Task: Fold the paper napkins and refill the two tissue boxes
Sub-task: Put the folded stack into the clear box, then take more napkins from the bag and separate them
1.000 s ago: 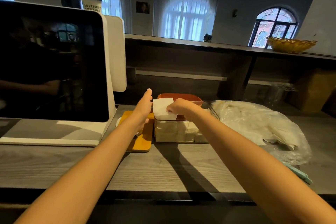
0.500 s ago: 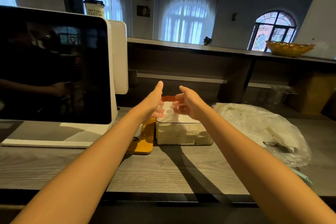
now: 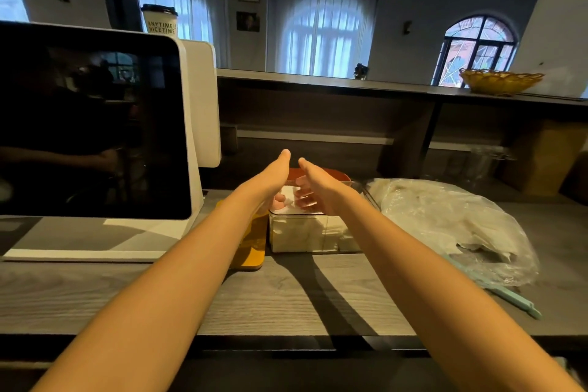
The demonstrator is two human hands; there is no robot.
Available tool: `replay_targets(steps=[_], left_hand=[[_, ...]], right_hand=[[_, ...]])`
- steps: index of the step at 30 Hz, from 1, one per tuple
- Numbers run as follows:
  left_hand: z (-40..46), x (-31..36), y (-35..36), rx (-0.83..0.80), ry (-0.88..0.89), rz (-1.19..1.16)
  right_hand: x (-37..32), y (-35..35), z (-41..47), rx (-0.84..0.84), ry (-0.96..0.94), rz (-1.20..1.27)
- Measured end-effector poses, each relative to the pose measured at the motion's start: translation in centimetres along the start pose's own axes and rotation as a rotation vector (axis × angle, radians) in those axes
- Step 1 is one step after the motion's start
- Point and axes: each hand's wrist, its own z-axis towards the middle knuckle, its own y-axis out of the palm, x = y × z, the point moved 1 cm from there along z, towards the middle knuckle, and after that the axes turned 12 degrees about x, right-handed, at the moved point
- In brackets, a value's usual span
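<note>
A clear tissue box [image 3: 313, 237] stands on the grey wooden counter, filled with white folded napkins [image 3: 288, 200]. Both hands hover over its open top. My left hand [image 3: 270, 183] has its thumb up and its fingers reaching down onto the napkin stack. My right hand [image 3: 316, 188] faces it, thumb up, fingers loosely bent over the stack. Neither hand grips anything that I can see. A reddish-brown lid [image 3: 337, 174] shows behind the box. A clear plastic bag of napkins [image 3: 445, 223] lies to the right.
A yellow lid or board [image 3: 251, 254] lies left of the box. A large white point-of-sale screen [image 3: 95, 124] stands at the left. A pale green tool [image 3: 509, 296] lies by the bag. A raised shelf [image 3: 318, 79] with a yellow basket [image 3: 499, 82] runs behind.
A second ago my right hand laid a folded napkin on the box. Since then both hands have let go and come close together over the stack, fingers pointing down onto it.
</note>
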Motion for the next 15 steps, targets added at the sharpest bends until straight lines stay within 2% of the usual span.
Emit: replay_targets(steps=[3, 10, 15], left_hand=[[-1.0, 0.8, -0.4, 0.071, 0.037, -0.096], [-5.4, 3.2, 1.9, 0.147, 0.351, -0.24], [-8.6, 3.6, 6.9, 0.132, 0.501, -0.385]], right_hand=[[-0.2, -0.9, -0.8, 0.088, -0.037, 0.179], [-0.1, -5.0, -4.4, 0.27, -0.225, 0.535], [1.8, -9.7, -7.3, 0.424, -0.342, 0.595]])
